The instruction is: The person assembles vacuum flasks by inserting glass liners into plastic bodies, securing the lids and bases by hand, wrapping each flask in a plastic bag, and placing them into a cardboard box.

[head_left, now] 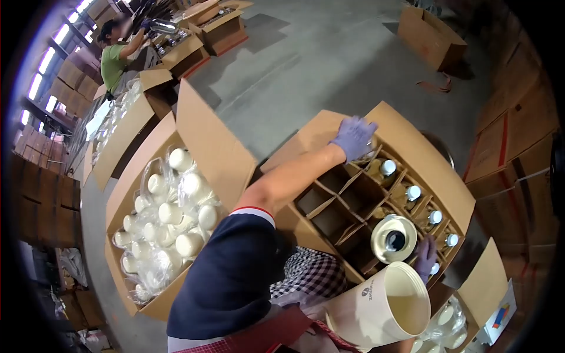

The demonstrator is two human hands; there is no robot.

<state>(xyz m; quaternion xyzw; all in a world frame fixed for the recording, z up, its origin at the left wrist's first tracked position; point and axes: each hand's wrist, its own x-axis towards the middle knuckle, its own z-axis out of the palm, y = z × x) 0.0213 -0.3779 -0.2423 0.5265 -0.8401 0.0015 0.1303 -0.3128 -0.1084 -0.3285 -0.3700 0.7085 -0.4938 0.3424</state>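
Note:
My left hand [355,138], in a purple glove, reaches into the far corner of a divided carton [326,235], its fingers closed round the top of a glass bottle [372,152] that is mostly hidden. My right hand [425,257], also gloved, is at the right edge of a round cream lid [382,250] with a dark centre, and seems to grip it. The thumb is out of sight. A cream cylindrical canister [359,312], its mouth open, lies tilted across my right forearm. Bottles with pale blue caps [414,193] stand in the carton's right-hand cells.
To the left, an open carton [132,297] holds several cream canisters [170,213] in clear plastic. More bagged canisters [447,315] sit at lower right. A co-worker [115,62] handles a bottle at the upper left. Stacked cartons [512,153] line the right side.

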